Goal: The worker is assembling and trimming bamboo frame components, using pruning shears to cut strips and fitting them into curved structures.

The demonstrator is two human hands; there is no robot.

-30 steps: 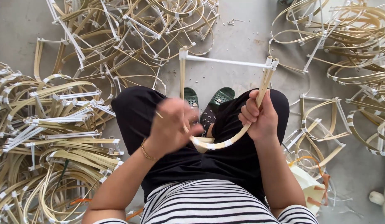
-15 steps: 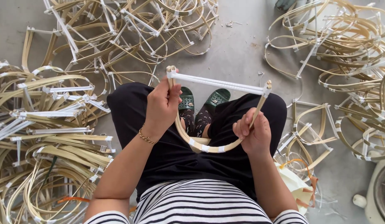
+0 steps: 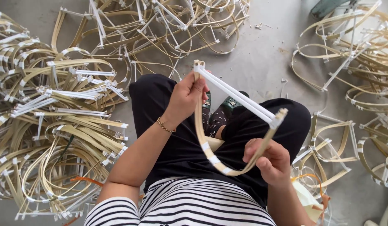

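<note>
I hold a bent bamboo frame (image 3: 206,152) over my lap: a tan curved strip with white tape bands, closed by a white straight bar (image 3: 236,97) across its two ends. My left hand (image 3: 186,97) grips the strip just below the upper left corner of the frame. My right hand (image 3: 272,161) grips the strip's other side, below the lower right corner. The frame is tilted, with its left corner raised higher than the right.
I sit on a grey concrete floor (image 3: 261,62) in black trousers and a striped top. Piles of similar bamboo frames lie at the left (image 3: 56,138), at the top (image 3: 160,25) and at the right (image 3: 353,62). A few frames rest by my right knee (image 3: 332,146).
My left hand moved from the middle of the curve up to the frame's left corner. The frame has tilted and come closer, its left end lifted and its right end lowered.
</note>
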